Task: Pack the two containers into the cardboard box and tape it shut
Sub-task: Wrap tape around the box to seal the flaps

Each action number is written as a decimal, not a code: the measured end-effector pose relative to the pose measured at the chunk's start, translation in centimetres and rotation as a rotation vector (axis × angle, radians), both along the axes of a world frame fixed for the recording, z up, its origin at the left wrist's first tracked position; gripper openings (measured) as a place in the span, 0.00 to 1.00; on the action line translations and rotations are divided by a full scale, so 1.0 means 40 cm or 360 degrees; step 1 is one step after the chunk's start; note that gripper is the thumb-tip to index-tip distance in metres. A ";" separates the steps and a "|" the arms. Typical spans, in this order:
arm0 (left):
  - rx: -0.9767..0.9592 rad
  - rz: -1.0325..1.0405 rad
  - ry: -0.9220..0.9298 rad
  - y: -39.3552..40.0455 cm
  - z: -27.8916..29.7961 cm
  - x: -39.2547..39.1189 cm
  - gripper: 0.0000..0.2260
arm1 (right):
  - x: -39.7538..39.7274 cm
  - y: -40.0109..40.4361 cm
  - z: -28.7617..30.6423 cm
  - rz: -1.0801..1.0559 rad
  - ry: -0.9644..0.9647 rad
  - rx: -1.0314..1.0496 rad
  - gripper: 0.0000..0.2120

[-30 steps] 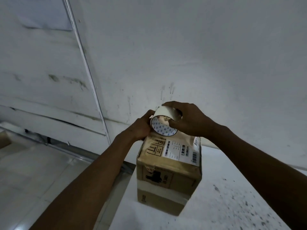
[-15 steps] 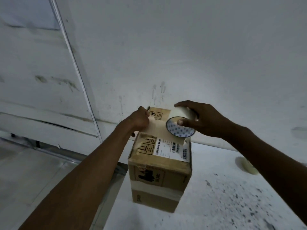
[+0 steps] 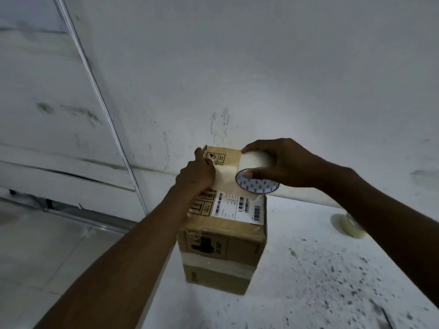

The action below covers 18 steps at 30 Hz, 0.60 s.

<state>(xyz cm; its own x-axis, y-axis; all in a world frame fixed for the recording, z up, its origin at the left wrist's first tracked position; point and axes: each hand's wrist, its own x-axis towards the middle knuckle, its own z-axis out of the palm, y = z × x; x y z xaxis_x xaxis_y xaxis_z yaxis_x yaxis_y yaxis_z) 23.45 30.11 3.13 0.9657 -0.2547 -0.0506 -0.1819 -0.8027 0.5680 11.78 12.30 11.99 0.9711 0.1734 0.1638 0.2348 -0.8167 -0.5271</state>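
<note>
The cardboard box [image 3: 223,236] stands closed on the white tabletop [image 3: 320,281], near its left edge. My left hand [image 3: 197,174] presses the free end of the tape strip [image 3: 225,176] flat on the box top, fingers curled over it. My right hand [image 3: 282,162] grips the tape roll [image 3: 255,173] just above the box's far right corner. A second, clear roll [image 3: 345,224] lies farther right.
</note>
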 end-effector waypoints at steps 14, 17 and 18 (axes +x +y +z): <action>0.0064 -0.0044 -0.0004 -0.019 -0.002 0.006 0.21 | -0.143 -0.184 -0.052 -0.0133 0.0057 0.0082 0.23; 0.0026 -0.0050 0.0031 -0.026 -0.002 0.008 0.22 | -0.147 -0.196 -0.103 -0.0170 0.0004 0.0208 0.20; 0.0017 -0.0041 0.0045 -0.024 -0.002 0.009 0.22 | -0.145 -0.198 -0.115 -0.0170 0.0002 0.0248 0.20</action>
<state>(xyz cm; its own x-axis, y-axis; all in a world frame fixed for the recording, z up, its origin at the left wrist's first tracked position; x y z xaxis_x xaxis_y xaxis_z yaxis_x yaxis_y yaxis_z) 23.80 29.13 3.06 0.9570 -0.2787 -0.0805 -0.1866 -0.8040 0.5646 6.00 4.39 7.37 0.9828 0.0418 0.1796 0.1504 -0.7453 -0.6496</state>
